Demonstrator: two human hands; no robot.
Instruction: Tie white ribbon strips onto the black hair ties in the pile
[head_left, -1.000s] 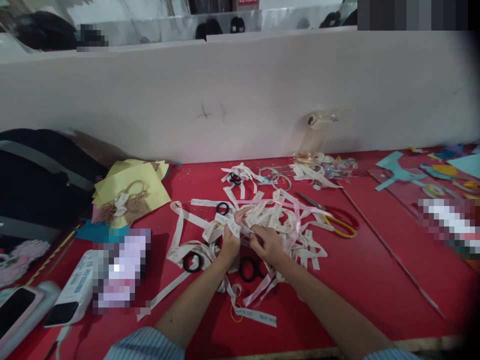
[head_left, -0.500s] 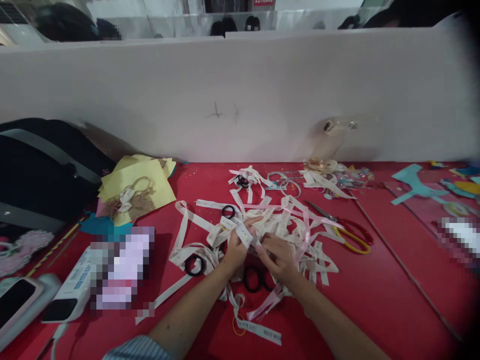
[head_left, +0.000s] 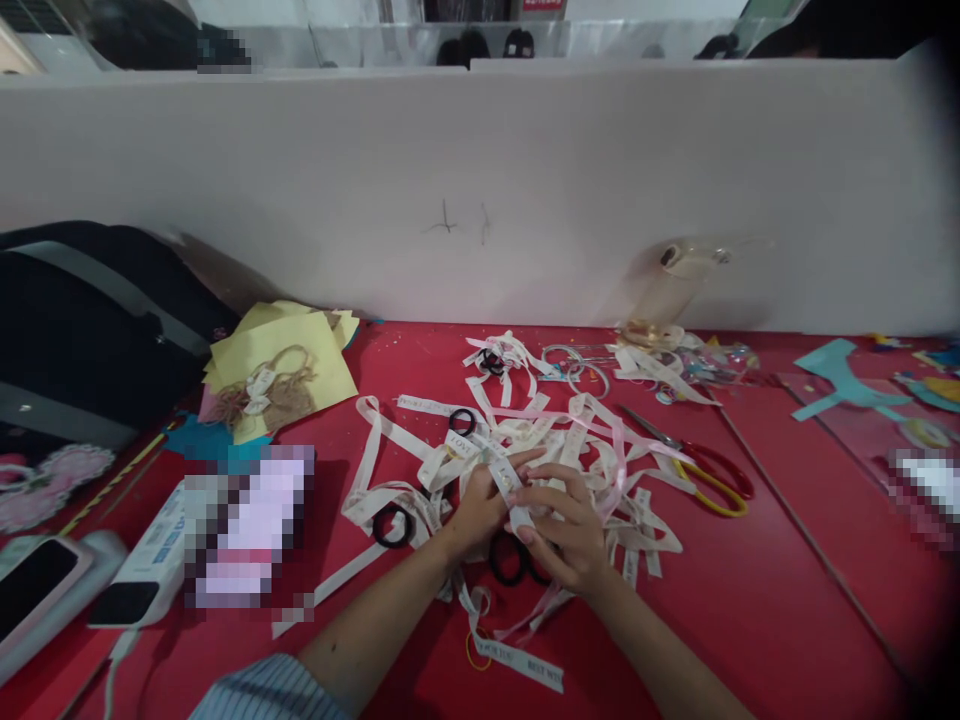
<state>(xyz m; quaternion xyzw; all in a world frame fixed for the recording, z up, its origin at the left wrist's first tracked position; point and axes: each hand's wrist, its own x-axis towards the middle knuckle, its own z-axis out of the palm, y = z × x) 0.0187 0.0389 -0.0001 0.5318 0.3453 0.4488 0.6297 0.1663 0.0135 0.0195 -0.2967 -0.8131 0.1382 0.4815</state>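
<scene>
Both hands meet over a tangled heap of white printed ribbon (head_left: 544, 425) in the middle of the red table. My left hand (head_left: 480, 510) is closed around a short piece of white ribbon (head_left: 504, 478), which lies across its fingers. From the right, my right hand (head_left: 566, 525) pinches the lower end of that same piece between thumb and fingers. Black hair ties (head_left: 391, 525) lie among the ribbon, one pair partly hidden under my right hand. A pink satin ribbon (head_left: 616, 460) winds through the heap. Below my hands lies a loose printed ribbon end (head_left: 525, 668) with a yellow elastic band (head_left: 478, 650).
Scissors (head_left: 712, 485) with red and yellow handles lie right of the heap. At left are a pixelated phone (head_left: 255, 530), a white power bank (head_left: 139, 575), yellow paper (head_left: 322, 365) and a dark bag (head_left: 90, 330). A clear bottle (head_left: 667, 295) leans against the white partition (head_left: 337, 190).
My right hand has turned and its fingers now lie along the ribbon piece, which stretches farther down between both hands. The whole view has shifted slightly.
</scene>
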